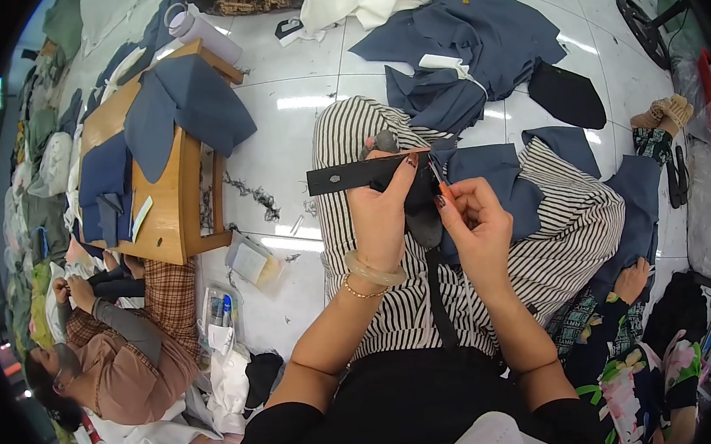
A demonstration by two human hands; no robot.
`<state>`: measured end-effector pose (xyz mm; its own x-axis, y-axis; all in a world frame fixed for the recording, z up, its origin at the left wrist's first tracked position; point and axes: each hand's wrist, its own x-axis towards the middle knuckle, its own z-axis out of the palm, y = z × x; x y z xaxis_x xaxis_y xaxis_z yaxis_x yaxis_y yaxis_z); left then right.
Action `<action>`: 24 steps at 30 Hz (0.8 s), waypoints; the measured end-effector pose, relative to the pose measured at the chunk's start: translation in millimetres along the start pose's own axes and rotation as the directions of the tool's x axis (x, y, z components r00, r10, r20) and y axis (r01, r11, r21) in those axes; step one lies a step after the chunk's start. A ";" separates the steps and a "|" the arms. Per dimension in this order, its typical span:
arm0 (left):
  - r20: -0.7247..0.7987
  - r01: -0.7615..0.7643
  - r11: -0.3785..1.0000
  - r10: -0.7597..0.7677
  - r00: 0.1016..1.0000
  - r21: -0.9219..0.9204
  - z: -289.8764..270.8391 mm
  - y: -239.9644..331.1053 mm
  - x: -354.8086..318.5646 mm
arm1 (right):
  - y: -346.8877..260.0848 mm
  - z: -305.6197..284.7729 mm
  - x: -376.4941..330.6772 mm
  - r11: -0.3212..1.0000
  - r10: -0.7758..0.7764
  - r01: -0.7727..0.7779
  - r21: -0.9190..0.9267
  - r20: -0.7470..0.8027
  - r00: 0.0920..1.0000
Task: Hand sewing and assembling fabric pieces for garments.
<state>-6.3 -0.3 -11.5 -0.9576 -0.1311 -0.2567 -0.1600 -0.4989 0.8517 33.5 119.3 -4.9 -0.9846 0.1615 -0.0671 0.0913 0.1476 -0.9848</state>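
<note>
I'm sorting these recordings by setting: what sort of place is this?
Probably a garment workshop: cut blue-grey fabric lies on the tiled floor, more drapes over the wooden bench, and dark thread scraps lie beside it.

Just above frame centre I see a flat black strip (337,179), nearly level, an orange-handled tool (444,190) near its right end, slate-blue cloth (485,170) beside.

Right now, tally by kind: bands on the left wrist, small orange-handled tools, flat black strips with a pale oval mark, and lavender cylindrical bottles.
Pale rounded bangle and thin gold-coloured bracelet, left wrist: 2
Small orange-handled tool, in the right hand: 1
Flat black strip, in the left hand: 1
Lavender cylindrical bottle: 1
Total: 5
</note>
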 end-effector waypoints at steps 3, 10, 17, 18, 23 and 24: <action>-0.010 0.020 1.000 -0.021 1.000 -0.023 2.3 2.1 -0.7 | -0.4 2.1 0.0 0.999 -0.037 0.036 -0.019 -0.016 0.999; -0.023 0.001 0.999 -0.002 1.000 -0.052 2.7 0.4 0.7 | -0.4 4.8 -0.4 0.995 -0.077 0.075 -0.059 -0.044 0.996; -0.012 -0.001 0.998 0.000 1.000 -0.068 5.6 3.2 -1.6 | -0.5 5.2 1.3 0.995 -0.075 0.072 -0.064 -0.043 0.996; -0.014 0.001 0.997 -0.002 1.000 -0.073 5.9 3.1 -1.6 | -0.9 5.3 1.5 0.996 -0.069 0.067 -0.058 -0.041 0.997; -0.006 0.006 0.997 -0.006 1.000 -0.080 4.5 1.8 -2.8 | 0.6 7.5 3.3 0.996 -0.093 0.093 0.000 -0.054 0.994; -0.004 -0.009 0.999 0.009 1.000 -0.050 5.6 2.3 -3.7 | 0.2 7.7 3.5 0.996 -0.093 0.093 0.004 -0.059 0.994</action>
<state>-4.5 3.8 -6.1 -0.9578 -0.1392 -0.2514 -0.1394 -0.5400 0.8300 28.9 112.3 -6.6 -0.9782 0.2048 0.0342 -0.0015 0.1581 -0.9874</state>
